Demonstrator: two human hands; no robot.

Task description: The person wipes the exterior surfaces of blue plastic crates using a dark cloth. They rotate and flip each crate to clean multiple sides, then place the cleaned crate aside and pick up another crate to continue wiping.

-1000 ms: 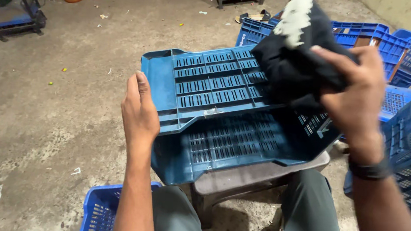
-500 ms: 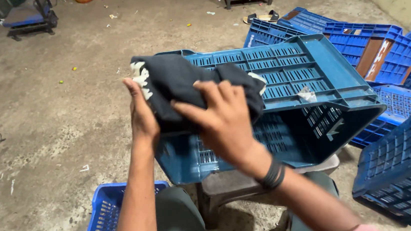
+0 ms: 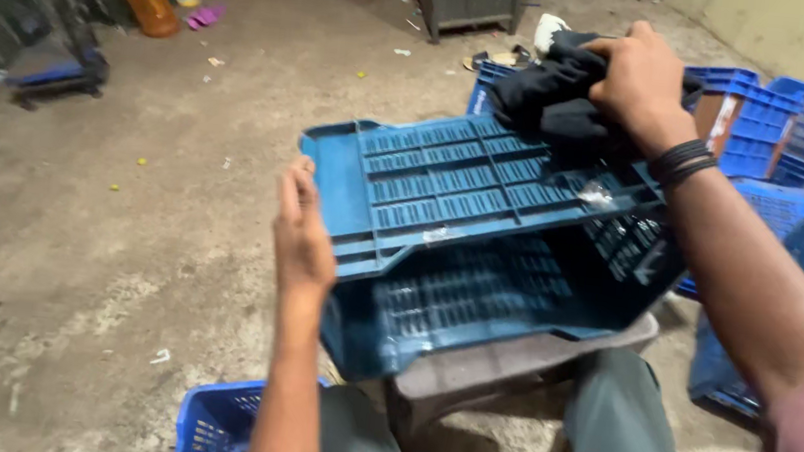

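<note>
Both hands on crate (image 3: 464, 193); right (image 3: 642, 82) clutches cloth (image 3: 552, 98).

Two hands, left hand (image 3: 303, 236), right hand (image 3: 642, 82), one dark cloth (image 3: 552, 98), one tilted blue crate (image 3: 480, 234), one orange bottle (image 3: 147, 0), one stool (image 3: 506, 369)

Hard plastic, soft cloth, rough floor

The blue crate (image 3: 467, 213) is slotted plastic with a dull shine; the dark rag (image 3: 557, 98) is soft matt cloth; the grey floor (image 3: 127, 219) looks rough.

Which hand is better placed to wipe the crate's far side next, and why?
Right. The right hand grips the dark cloth at the crate's far edge; the left hand only steadies the near edge.
</note>
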